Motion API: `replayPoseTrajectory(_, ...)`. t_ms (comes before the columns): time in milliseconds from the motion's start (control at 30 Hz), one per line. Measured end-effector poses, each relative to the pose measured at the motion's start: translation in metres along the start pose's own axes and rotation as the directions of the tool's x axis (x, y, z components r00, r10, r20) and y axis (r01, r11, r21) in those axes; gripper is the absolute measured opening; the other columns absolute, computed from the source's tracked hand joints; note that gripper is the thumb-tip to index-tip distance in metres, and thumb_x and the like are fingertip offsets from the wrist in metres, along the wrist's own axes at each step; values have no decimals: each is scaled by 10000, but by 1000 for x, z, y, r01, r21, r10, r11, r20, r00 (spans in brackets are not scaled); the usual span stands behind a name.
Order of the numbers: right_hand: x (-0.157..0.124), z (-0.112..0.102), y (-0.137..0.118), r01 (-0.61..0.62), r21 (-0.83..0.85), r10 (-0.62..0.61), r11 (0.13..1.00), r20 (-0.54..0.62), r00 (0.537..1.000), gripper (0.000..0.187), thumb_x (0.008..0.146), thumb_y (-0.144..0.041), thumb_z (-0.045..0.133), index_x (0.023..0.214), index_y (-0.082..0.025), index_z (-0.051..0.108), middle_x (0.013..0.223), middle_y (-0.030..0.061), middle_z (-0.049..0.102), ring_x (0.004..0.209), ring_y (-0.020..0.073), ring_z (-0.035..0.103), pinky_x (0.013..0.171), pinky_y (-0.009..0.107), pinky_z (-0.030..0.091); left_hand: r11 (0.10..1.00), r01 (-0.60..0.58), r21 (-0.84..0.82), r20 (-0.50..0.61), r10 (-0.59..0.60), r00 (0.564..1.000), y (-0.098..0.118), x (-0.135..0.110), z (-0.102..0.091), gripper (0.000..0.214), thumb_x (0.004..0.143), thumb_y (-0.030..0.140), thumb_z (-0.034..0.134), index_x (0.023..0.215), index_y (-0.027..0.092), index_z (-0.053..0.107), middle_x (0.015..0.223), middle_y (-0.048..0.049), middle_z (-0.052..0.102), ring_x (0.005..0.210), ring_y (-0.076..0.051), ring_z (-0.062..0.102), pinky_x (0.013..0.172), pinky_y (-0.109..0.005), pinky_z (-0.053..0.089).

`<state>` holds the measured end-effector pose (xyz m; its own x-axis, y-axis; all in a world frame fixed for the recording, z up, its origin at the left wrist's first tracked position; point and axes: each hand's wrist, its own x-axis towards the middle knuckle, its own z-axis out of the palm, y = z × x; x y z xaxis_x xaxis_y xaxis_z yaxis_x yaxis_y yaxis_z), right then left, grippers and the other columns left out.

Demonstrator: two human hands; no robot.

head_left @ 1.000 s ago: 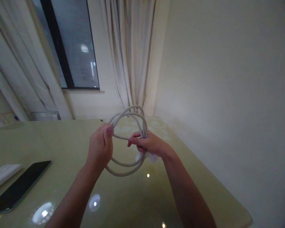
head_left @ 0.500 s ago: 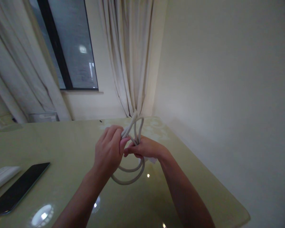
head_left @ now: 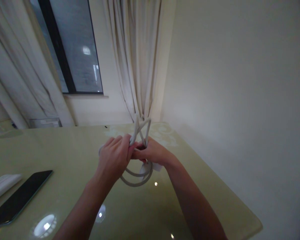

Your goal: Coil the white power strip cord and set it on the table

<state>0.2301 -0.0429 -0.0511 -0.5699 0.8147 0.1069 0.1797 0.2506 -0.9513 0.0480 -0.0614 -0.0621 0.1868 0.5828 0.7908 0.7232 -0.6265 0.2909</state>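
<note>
A coiled white cable [head_left: 137, 178] hangs between both hands above the glossy pale green table [head_left: 65, 156]. My left hand [head_left: 113, 158] is closed around the coil's left side. My right hand [head_left: 151, 151] pinches the strands together at the middle, and a white plug or adapter shows just under it. Above the hands the loops are squeezed into a narrow peak. Two loops droop below the hands. Fingertips of both hands meet at the cable.
A dark phone [head_left: 17, 198] lies on the table at the left beside a white flat object [head_left: 1, 186]. Cream curtains [head_left: 137, 60] and a window [head_left: 70, 46] stand behind the table. A plain wall [head_left: 240, 100] runs along the right edge.
The wide round coil has been squeezed narrow. My left hand moved right until it met my right hand, and the top loops now stand up in a tight peak.
</note>
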Motion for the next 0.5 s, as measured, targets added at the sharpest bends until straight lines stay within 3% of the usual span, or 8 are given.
replayPoseTrajectory(100,-4,-9,-1,-17,44,17,999,-5,1000,309,774,-452,847,852,-159,792,602,-30,610,541,93,513,517,224,366,966,223,135,-47,-218,975,-2,2,-6,206,1025,362,467,871,242,534,692,-52,616,610,-240,550,610,-324,275)
replayPoseTrajectory(167,-5,-13,-1,-35,68,35,997,-6,999,382,749,-434,874,1007,-158,819,696,5,701,606,118,586,552,231,400,903,376,207,-86,-367,926,-4,4,-12,211,1048,350,394,936,241,535,696,-45,616,601,-238,547,595,-318,238)
replayPoseTrajectory(233,-3,-15,0,-19,50,20,999,-15,1000,379,754,-417,876,1018,-149,824,768,42,758,663,135,629,589,236,411,862,461,214,-116,-446,888,-7,7,-19,235,1056,357,358,968,241,543,715,-46,626,612,-237,558,597,-312,248)
replayPoseTrajectory(333,1,-14,0,59,23,-57,998,-80,995,330,797,-430,843,959,-143,829,768,57,769,694,144,645,630,247,422,874,466,133,-78,-460,885,-15,10,-26,289,1052,388,349,1024,234,592,748,-48,650,628,-230,579,610,-305,317)
replayPoseTrajectory(400,3,-14,0,110,36,-104,993,-155,982,334,823,-445,820,965,-143,830,750,51,758,686,144,633,630,252,423,909,416,36,44,-417,908,-22,10,-27,349,1050,437,360,1073,224,635,763,-42,672,609,-216,577,616,-303,367)
replayPoseTrajectory(500,2,-14,-1,163,78,-140,984,-245,959,327,845,-440,804,984,-145,826,775,54,765,671,137,608,606,252,413,931,348,-110,242,-315,918,-33,7,-27,463,1039,547,393,999,212,710,857,-57,740,606,-198,591,628,-305,427)
